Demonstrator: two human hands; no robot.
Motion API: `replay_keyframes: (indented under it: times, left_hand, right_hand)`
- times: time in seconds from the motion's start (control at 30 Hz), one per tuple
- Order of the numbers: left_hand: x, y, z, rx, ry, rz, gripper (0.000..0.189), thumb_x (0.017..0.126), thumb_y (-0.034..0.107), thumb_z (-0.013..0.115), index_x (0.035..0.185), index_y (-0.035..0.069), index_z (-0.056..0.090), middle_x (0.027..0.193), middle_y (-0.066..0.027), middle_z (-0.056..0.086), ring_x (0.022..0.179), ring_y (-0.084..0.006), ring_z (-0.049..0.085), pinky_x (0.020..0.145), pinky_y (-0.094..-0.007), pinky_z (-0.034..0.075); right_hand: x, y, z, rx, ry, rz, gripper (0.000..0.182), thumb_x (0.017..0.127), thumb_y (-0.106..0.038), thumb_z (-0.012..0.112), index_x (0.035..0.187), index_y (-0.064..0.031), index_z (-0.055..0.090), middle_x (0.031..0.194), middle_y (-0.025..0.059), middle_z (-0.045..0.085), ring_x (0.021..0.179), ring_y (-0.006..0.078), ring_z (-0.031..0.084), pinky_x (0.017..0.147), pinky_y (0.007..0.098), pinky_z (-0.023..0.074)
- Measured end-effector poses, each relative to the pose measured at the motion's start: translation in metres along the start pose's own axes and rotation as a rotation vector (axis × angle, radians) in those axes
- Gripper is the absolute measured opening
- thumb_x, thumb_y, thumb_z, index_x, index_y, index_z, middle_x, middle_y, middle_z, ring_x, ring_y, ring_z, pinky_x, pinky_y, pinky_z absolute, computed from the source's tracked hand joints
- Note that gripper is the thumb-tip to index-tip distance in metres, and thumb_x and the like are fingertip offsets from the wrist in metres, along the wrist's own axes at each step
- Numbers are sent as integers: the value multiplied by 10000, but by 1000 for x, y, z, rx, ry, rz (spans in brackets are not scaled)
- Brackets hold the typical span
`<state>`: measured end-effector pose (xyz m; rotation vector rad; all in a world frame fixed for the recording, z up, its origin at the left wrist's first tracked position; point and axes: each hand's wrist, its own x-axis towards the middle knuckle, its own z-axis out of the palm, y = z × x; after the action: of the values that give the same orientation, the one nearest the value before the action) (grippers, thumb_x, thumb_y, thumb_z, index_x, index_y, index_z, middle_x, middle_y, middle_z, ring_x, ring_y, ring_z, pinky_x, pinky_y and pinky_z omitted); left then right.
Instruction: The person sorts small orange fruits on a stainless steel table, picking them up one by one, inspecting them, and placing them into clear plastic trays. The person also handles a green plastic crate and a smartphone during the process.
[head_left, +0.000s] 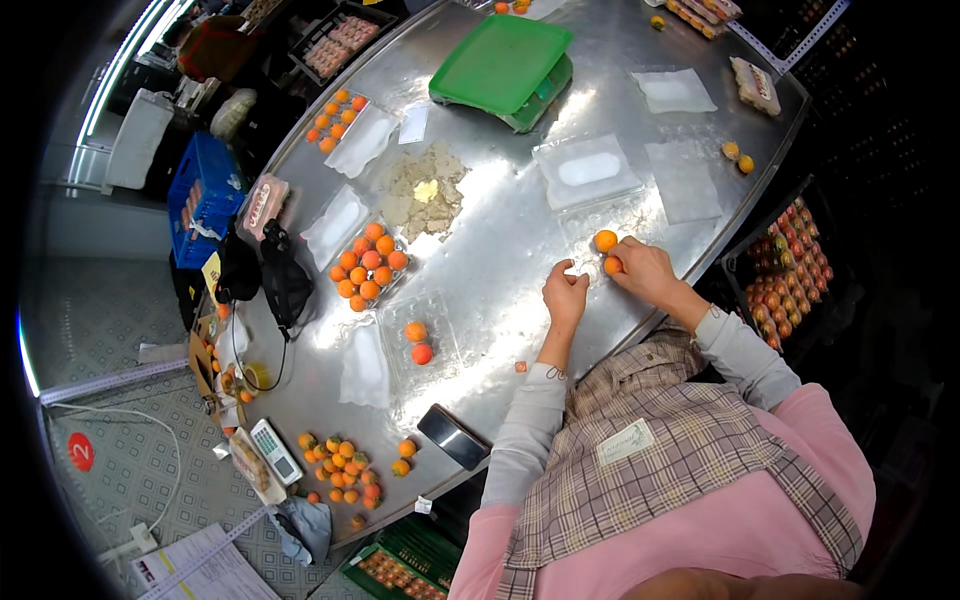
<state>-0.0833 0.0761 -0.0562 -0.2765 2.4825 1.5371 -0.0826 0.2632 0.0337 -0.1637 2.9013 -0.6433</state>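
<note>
My right hand (646, 271) has its fingertips on a small round orange fruit (613, 265). Just beyond it, a second orange fruit (605, 240) sits in a clear plastic clamshell tray (577, 225). The tray's lid, lined with a white pad (589, 171), lies folded back on the far side. To the left of the tray, my left hand (565, 296) is held with thumb and forefinger apart and nothing visible between them. Another clear tray (442, 322), holding two orange fruits (418, 343), lies farther left. A fuller tray of fruit (371, 268) stands beyond that one.
A green weighing scale (502, 67) stands at the far side of the metal table (495, 247). Loose fruits (341, 466), a phone (453, 436) and a calculator (276, 451) lie at the left end. A black bag (285, 285) rests on the far-left edge. Fruit crates (787, 277) flank the right.
</note>
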Motion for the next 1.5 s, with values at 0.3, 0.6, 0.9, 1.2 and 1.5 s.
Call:
replay_keyframes:
  times: [0.3,0.6,0.9,1.2,1.5]
  left_hand:
    - [-37,-9,-22,-73,-48,-127,367,793,119,730,1143,17,691,758,-112,748,686,-182,709,670,-322,554]
    - [-113,-12,-68,139,152,-49,469,770,138,792,1212,67,649,945,-95,681,843,-241,667,750,-389,533]
    - [-112,12,-54,462,-18,465,487,692,151,871,1130,95,666,1069,-93,579,995,-312,561,835,-439,458]
    - [-105,-1,-49,315,-9,449,416,780,124,830,1163,57,682,1172,-140,617,1047,-343,608,886,-430,519]
    - [-105,-2,-48,286,-13,478,427,788,173,835,1169,59,679,1189,-158,615,1027,-355,619,857,-445,524]
  right_hand:
    - [-18,-18,-6,72,-87,-69,223,850,-230,724,1010,-76,700,915,116,695,826,335,697,735,451,550]
    - [-27,16,2,1037,-177,381,256,868,-107,713,1111,-57,646,955,5,642,804,133,611,719,284,521]
    - [-44,-18,6,637,-157,76,427,796,-104,730,1211,-69,634,1088,124,655,1003,259,645,877,350,534]
    - [-43,-29,12,178,-38,-141,367,794,-128,754,1141,-42,673,1165,139,631,1056,364,628,891,417,529]
    - [-43,-25,16,304,-46,-102,374,798,-50,742,1163,-32,665,1218,140,601,1072,372,632,909,432,535]
